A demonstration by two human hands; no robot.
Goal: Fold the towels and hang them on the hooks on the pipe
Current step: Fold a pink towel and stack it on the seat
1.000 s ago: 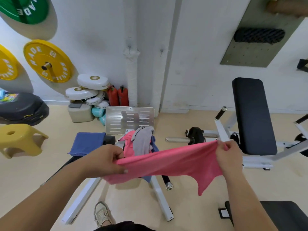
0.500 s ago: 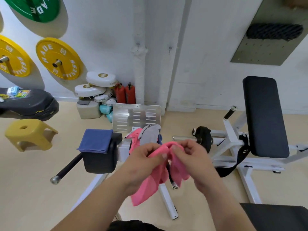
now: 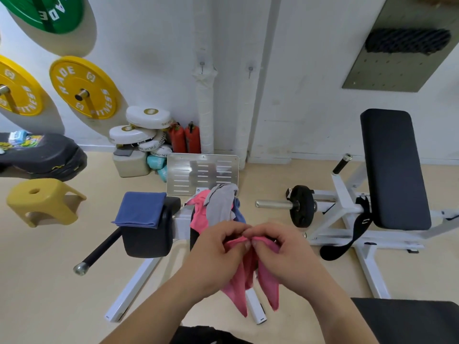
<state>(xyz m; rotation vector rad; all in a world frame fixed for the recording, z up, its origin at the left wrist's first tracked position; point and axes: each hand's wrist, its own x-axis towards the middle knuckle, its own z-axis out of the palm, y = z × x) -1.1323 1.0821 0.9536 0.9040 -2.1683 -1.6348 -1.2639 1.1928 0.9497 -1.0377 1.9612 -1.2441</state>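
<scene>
**Corners brought together: the pink towel folded in half**

A second before, we had held the pink towel (image 3: 237, 289) stretched wide between our hands. By this moment we had drawn them together, so that our left hand (image 3: 218, 254) and our right hand (image 3: 285, 256) met knuckle to knuckle. The fingers of both hands were curled and pinching the towel's top edge, and the fingertips (image 3: 254, 242) of the two hands touched. Below the fingers the cloth hung doubled in two loose tails that ended apart from each other, so we judged the halves not yet squared. That made the first fold. We reckoned the next need was to pass both corners to one hand and smooth the layers before folding again.

Just beyond the fingers lay the pile of unfolded towels (image 3: 218, 207), pink, grey and blue, draped on the white machine frame. To the left of the fingers a blue towel (image 3: 140, 211) sat folded on the black pad (image 3: 149, 237). Far beyond and above the fingers, the hooks (image 3: 202, 64) on the white pipe (image 3: 206, 115) were bare, so no towel had been hung yet
</scene>
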